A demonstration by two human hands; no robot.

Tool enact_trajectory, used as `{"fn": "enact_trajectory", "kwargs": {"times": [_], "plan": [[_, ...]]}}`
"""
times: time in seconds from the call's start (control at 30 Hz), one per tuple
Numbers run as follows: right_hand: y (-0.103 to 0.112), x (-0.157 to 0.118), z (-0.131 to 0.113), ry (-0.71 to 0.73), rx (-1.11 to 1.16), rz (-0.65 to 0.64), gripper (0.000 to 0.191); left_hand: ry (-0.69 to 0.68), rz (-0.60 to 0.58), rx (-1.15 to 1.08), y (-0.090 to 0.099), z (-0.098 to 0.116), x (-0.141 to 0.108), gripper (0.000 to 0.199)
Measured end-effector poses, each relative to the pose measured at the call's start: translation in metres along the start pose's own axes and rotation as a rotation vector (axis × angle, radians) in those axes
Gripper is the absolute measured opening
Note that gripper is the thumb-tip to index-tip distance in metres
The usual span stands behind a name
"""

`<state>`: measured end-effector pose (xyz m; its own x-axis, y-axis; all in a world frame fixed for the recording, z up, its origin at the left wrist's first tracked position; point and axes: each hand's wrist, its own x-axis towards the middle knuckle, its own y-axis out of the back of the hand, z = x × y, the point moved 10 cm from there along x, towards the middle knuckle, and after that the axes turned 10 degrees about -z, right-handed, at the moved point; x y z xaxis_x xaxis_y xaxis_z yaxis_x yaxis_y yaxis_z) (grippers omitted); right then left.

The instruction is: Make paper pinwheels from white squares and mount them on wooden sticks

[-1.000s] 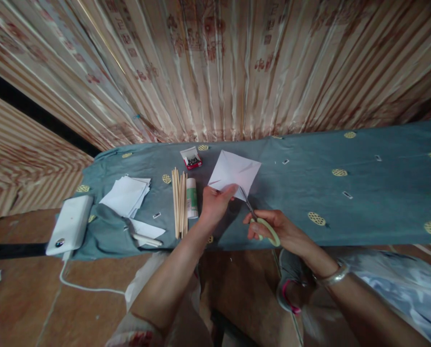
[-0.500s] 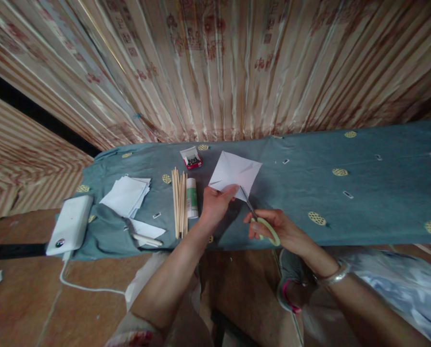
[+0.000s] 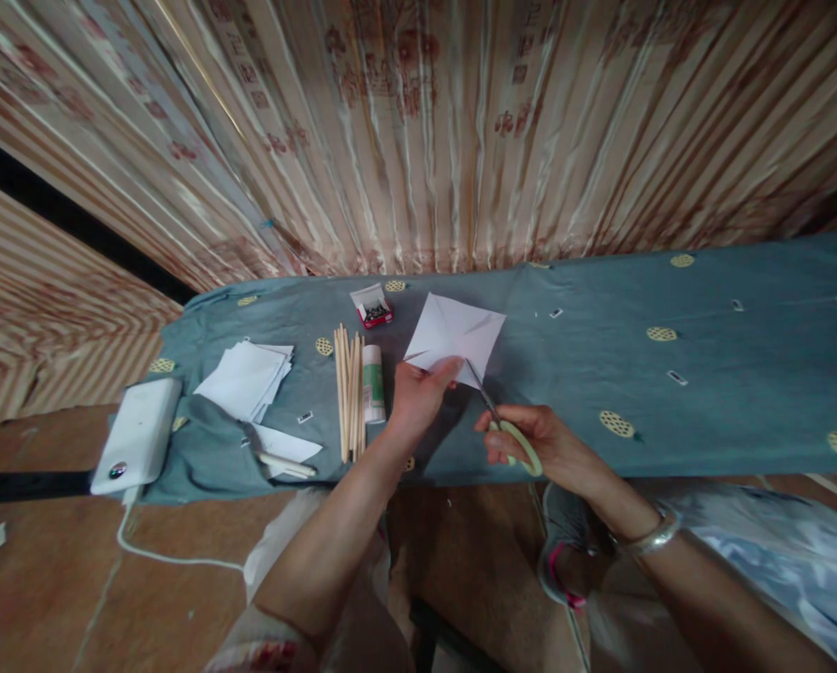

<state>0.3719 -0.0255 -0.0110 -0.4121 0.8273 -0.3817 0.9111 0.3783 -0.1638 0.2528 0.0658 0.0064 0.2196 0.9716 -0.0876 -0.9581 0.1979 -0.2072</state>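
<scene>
A square sheet of white paper (image 3: 453, 322) with slits running in from its corners is pinched in my left hand (image 3: 418, 397), thumb on top. My right hand (image 3: 537, 439) grips scissors (image 3: 523, 449) with pale green handles. Their metal blades reach into the near right corner of the paper, close to my left thumb. Left of my left hand lie a glue stick (image 3: 372, 385) with a green label and a bundle of thin wooden sticks (image 3: 349, 393).
An open small red and white box (image 3: 372, 307) holds little dark metal pieces. A stack of white paper (image 3: 245, 379), a pen (image 3: 286, 465) and a white power bank (image 3: 136, 436) with a cable lie on the left of the cloth-covered table (image 3: 572, 365). A curtain (image 3: 418, 168) hangs behind.
The paper has shifted very slightly to the left. The scissors' handles look a little closer together; otherwise both hands stay almost where they were.
</scene>
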Motion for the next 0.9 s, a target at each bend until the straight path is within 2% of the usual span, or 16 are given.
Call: {"fn": "enact_trajectory", "kwargs": {"times": [0.9], "plan": [[0.0059,0.0021,0.0033,0.002,-0.017,0.055,0.048,-0.023,-0.037,0.005,-0.0027,-0.0045,0.0010,0.018]]}}
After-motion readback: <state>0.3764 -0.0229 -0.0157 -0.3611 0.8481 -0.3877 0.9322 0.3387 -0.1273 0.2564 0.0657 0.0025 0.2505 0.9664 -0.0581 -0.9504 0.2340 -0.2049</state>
